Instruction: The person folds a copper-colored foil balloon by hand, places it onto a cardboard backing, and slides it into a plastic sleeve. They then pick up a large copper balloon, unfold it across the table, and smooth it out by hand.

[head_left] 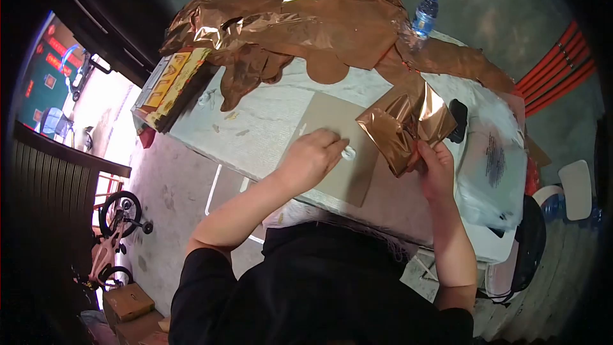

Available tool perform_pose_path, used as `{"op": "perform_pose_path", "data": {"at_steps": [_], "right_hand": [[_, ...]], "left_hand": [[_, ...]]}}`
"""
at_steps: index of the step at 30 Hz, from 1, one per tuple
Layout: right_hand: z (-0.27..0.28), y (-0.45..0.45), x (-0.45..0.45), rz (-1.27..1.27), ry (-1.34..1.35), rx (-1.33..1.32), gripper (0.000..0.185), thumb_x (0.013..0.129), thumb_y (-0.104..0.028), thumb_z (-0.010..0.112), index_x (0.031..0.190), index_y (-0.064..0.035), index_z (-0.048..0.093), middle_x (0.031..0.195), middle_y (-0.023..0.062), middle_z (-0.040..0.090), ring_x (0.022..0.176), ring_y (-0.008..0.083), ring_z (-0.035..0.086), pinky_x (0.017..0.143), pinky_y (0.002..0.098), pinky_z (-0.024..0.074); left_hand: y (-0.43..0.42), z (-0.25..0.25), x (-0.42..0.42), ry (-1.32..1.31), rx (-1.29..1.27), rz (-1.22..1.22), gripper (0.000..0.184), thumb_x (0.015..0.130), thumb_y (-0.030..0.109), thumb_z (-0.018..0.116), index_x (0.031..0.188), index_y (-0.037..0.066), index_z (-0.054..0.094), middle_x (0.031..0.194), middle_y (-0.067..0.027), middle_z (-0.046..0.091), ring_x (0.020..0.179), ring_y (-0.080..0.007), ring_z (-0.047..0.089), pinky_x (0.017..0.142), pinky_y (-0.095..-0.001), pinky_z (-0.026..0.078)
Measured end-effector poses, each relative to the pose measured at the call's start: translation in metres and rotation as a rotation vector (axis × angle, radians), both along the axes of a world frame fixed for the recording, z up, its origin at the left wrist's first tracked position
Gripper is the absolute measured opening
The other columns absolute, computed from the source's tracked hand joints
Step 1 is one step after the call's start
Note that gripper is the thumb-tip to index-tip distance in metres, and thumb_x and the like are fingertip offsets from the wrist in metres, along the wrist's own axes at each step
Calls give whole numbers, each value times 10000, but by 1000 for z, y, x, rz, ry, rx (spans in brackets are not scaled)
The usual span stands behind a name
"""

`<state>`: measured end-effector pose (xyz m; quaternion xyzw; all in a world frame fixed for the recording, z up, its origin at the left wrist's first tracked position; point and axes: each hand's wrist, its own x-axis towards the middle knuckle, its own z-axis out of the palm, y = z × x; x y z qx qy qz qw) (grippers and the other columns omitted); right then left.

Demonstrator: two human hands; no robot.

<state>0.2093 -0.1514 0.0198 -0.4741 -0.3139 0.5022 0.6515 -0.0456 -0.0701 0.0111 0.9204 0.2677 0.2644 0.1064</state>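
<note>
My left hand (314, 158) is over a flat grey-beige board (338, 185) on the table. Its fingers are curled together round a small white wad (348, 153) that shows at the fingertips. My right hand (436, 167) pinches the lower edge of a crumpled copper-coloured foil piece (399, 121), held up over the board's right side. More copper foil (325, 22) lies in a large heap along the table's far edge, with rounded cut shapes hanging toward me.
A yellow box (171, 86) stands at the table's left. A water bottle (426, 13) is upright behind the foil. To the right are a black object (457, 120) and a clear plastic package (488, 172). Small scraps lie on the tablecloth (223, 140).
</note>
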Motion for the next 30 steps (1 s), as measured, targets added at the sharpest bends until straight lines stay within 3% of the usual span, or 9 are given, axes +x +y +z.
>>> {"op": "perform_pose_path", "data": {"at_steps": [4,6,9,11,13,22,26,28,30], "right_hand": [[-1,-1,2,8,7,-5,156,964,-167,555,978,-19,602,744,53,644,586,128,597,533,260,494],[0,-1,2,84,27,21,156,959,-170,563,979,-21,604,749,52,643,586,126,596,533,263,498],[1,0,-4,36,41,-13,153,955,-169,565,977,-22,602,735,48,635,574,126,593,531,260,501],[-2,1,-1,58,21,-9,151,955,-167,564,975,-22,602,736,49,636,573,126,594,529,257,501],[-5,2,-1,90,-4,-7,148,955,-165,563,972,-23,601,737,50,637,572,127,596,526,255,501],[-9,4,1,103,-76,-35,140,959,-162,555,977,-30,600,720,41,640,562,119,596,510,253,501],[-10,4,0,87,-72,-34,140,957,-165,553,958,-34,599,709,49,639,569,128,602,512,253,503],[-13,4,4,59,-59,-55,138,956,-165,553,953,-35,600,706,51,639,575,132,605,520,251,504],[-22,4,15,242,-11,-62,139,940,-136,581,954,-2,616,813,73,680,654,135,638,570,269,527]], "left_hand": [[-4,19,-25,-121,-238,37,314,787,72,675,1100,47,650,1053,-133,631,917,-307,614,793,-368,514],[4,22,-42,-31,-60,166,360,764,112,714,1108,29,644,1079,-146,626,970,-306,598,827,-368,500],[3,16,-55,23,7,148,380,758,128,726,1113,22,639,1086,-149,624,1014,-308,580,843,-365,491],[2,19,-49,-31,18,175,367,757,135,731,1091,15,638,1031,-152,631,963,-310,597,811,-365,497],[5,20,-46,-11,-266,306,297,771,158,721,1002,-7,635,965,-161,631,917,-320,607,776,-378,501],[29,14,-27,239,-207,408,165,794,141,619,846,-16,622,812,-204,636,774,-377,630,739,-454,518],[31,15,-26,217,-171,395,172,796,154,614,821,-16,607,798,-212,629,749,-373,630,713,-451,514],[27,25,-41,-13,-160,477,175,793,151,616,770,-21,596,769,-217,630,726,-394,627,690,-468,522],[29,32,-61,59,-157,648,178,831,168,609,839,-10,625,841,-233,631,782,-405,621,725,-471,516]]}}
